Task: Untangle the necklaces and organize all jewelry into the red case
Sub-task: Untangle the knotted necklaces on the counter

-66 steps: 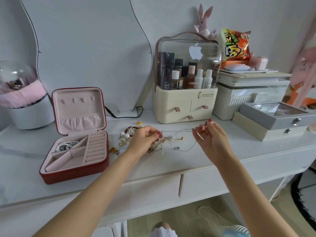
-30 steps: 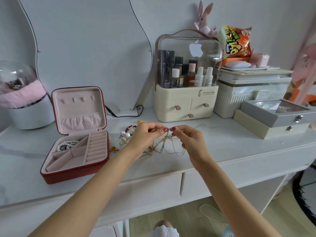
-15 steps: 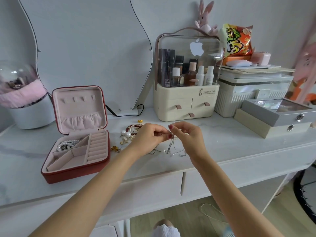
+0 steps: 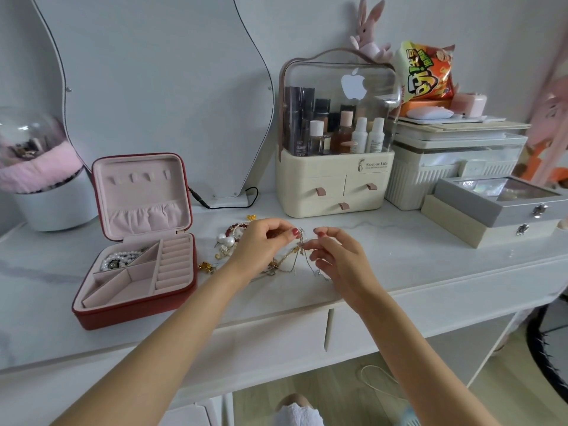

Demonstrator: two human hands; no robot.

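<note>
Thin gold and silver tangled necklaces hang just above the white tabletop between my two hands. My left hand pinches the chains at the top, and my right hand pinches them close beside it. The red case lies open at the left, pink inside, with a pearl strand in its back left compartment. Loose jewelry sits behind my left hand: pearl pieces, a red bead bracelet and small gold pieces.
A cream cosmetics organizer stands behind the hands. Grey and beige boxes are stacked at the right, before a white ribbed storage box. A mirror with a black cable stands at the back; a white pot with pink fluff is far left.
My right hand came in from the right until both hands met at the tangle. The chains were lifted off the table and now hang bunched between the fingers.
</note>
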